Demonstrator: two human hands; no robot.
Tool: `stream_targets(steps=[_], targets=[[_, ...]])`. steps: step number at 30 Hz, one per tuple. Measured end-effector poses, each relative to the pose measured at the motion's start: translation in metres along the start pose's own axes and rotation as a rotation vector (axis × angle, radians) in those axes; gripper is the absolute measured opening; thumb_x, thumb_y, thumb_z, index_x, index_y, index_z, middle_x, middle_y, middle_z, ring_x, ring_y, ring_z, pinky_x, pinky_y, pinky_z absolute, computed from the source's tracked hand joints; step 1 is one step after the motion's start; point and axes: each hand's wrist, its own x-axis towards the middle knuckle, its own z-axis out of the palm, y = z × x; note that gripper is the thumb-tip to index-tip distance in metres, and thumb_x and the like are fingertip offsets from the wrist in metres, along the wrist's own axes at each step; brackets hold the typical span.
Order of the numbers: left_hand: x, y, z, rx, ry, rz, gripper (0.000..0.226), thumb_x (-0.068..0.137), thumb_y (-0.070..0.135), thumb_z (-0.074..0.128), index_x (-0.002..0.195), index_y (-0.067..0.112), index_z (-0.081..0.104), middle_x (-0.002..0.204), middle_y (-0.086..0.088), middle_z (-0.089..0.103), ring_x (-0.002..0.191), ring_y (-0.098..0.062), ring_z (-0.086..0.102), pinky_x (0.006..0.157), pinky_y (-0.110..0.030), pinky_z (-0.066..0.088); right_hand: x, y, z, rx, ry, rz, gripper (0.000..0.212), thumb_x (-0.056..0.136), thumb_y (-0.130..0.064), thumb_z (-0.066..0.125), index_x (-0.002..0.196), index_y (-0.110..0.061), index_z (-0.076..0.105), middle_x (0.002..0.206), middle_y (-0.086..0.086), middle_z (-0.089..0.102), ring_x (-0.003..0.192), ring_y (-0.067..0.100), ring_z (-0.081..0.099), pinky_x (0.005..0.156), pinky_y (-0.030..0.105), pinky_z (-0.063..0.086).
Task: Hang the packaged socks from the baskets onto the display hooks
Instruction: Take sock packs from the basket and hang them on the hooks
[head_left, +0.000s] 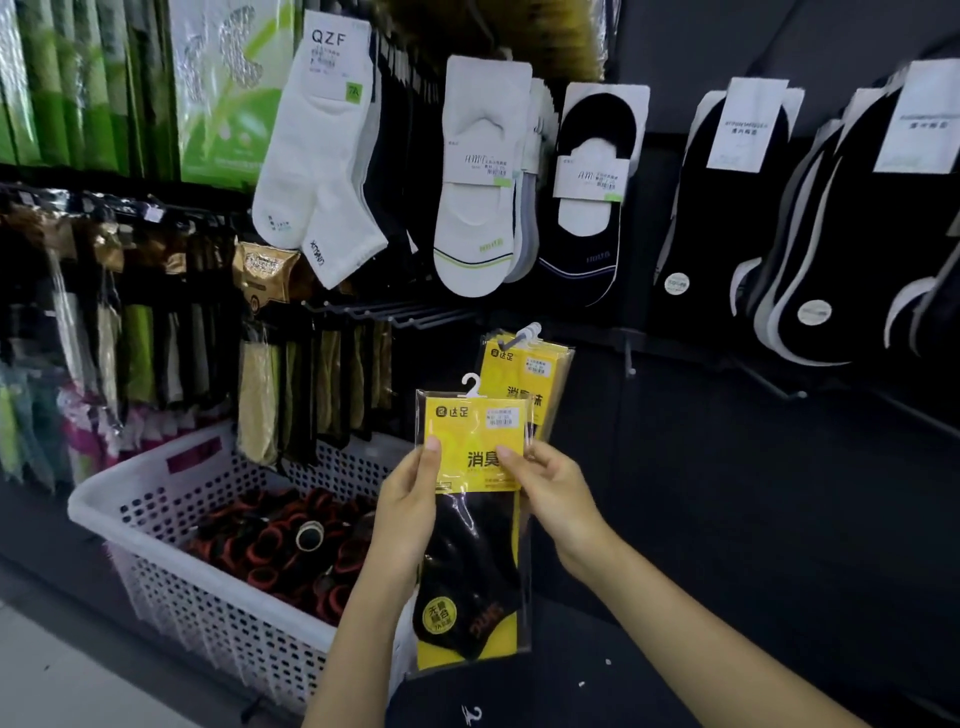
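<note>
- The left hand (410, 493) and right hand (550, 488) each pinch a side edge of the yellow sock packet (470, 545), holding it upright between them.
- Its white hanger (471, 384) sticks up above the fingertips.
- The display hook (511, 340), already carrying matching packets (535, 374), lies beyond, up and slightly right, nearer the right hand.

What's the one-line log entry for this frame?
left hand: grips sock pack | right hand: grips it | hung packs: behind, above | status: unhung
</note>
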Motion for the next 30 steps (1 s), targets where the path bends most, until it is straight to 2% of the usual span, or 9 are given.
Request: stream_targets(steps=[3,6,8,10,13,17,23,27,30], targets=[[-0.002,0.004,0.005,-0.027,-0.053,0.013,0.038,0.095,0.042,0.04,0.117,0.022,0.063,0.106,0.002,0.073,0.098,-0.01,0.068,0.082,-0.025,0.053,-0.002,-0.001,-0.005,0.064,0.103,-0.1,0.015,0.093,-0.018,0.058,0.105,-0.017,0.066,0.098,-0.001,0.075,0.093,0.012,0.071,0.072,0.018,0.056],[-0.002,0.005,0.009,-0.053,-0.079,0.032,0.035,0.09,0.045,0.042,0.118,0.031,0.057,0.104,0.01,0.073,0.095,-0.005,0.068,0.07,-0.016,0.053,0.002,-0.006,-0.01,0.085,0.23,-0.158,0.012,0.093,-0.018,0.058,0.103,-0.016,0.066,0.094,-0.004,0.076,0.088,0.009,0.072,0.067,0.015,0.054],[-0.001,0.003,0.012,-0.06,-0.093,0.029,0.036,0.087,0.046,0.043,0.12,0.035,0.054,0.107,0.015,0.071,0.098,-0.001,0.066,0.071,-0.012,0.052,0.008,-0.01,-0.011,0.082,0.274,-0.162,0.013,0.093,-0.019,0.058,0.103,-0.016,0.066,0.093,-0.005,0.076,0.087,0.008,0.071,0.067,0.016,0.055],[0.001,0.0,0.015,-0.051,-0.089,0.021,0.043,0.086,0.05,0.044,0.126,0.037,0.052,0.113,0.015,0.068,0.103,0.001,0.064,0.077,-0.014,0.052,0.016,-0.012,-0.011,0.054,0.297,-0.147,0.015,0.093,-0.02,0.058,0.105,-0.015,0.067,0.094,-0.003,0.076,0.09,0.011,0.071,0.075,0.024,0.058],[0.008,-0.007,0.016,-0.045,-0.057,0.003,0.052,0.084,0.055,0.044,0.133,0.037,0.048,0.127,0.009,0.062,0.115,-0.005,0.059,0.1,-0.033,0.047,0.029,-0.011,-0.007,0.027,0.317,-0.118,0.014,0.093,-0.021,0.059,0.103,-0.014,0.067,0.096,0.002,0.075,0.094,0.017,0.071,0.091,0.04,0.055],[0.034,-0.019,0.019,0.003,-0.039,-0.016,0.056,0.085,0.056,0.042,0.138,0.036,0.044,0.138,0.007,0.052,0.129,-0.011,0.047,0.11,-0.042,0.037,0.051,-0.008,-0.003,0.016,0.349,-0.09,0.02,0.093,-0.02,0.06,0.109,-0.01,0.066,0.099,0.004,0.074,0.098,0.02,0.069,0.095,0.044,0.052],[0.09,-0.042,0.035,0.139,-0.094,-0.014,0.047,0.099,0.035,0.042,0.144,0.025,0.036,0.137,0.008,0.049,0.127,-0.007,0.045,0.101,-0.022,0.036,0.089,0.005,-0.018,0.018,0.425,-0.016,0.011,0.092,-0.019,0.062,0.097,-0.012,0.069,0.1,0.007,0.072,0.095,0.02,0.068,0.09,0.038,0.054],[0.112,-0.055,0.043,0.228,-0.107,0.025,0.05,0.099,0.033,0.042,0.147,0.024,0.031,0.137,0.007,0.047,0.125,-0.007,0.044,0.084,-0.004,0.039,0.107,0.017,-0.027,0.011,0.463,0.008,0.012,0.088,-0.021,0.068,0.09,-0.009,0.068,0.087,0.0,0.07,0.076,0.005,0.063,0.058,0.009,0.047],[0.118,-0.062,0.045,0.233,-0.104,0.003,0.054,0.099,0.035,0.043,0.148,0.026,0.025,0.148,0.0,0.037,0.133,-0.015,0.039,0.102,-0.021,0.036,0.107,0.026,-0.035,-0.006,0.443,0.083,0.02,0.087,-0.026,0.069,0.097,-0.01,0.065,0.087,-0.001,0.068,0.079,0.008,0.063,0.063,0.016,0.048]])
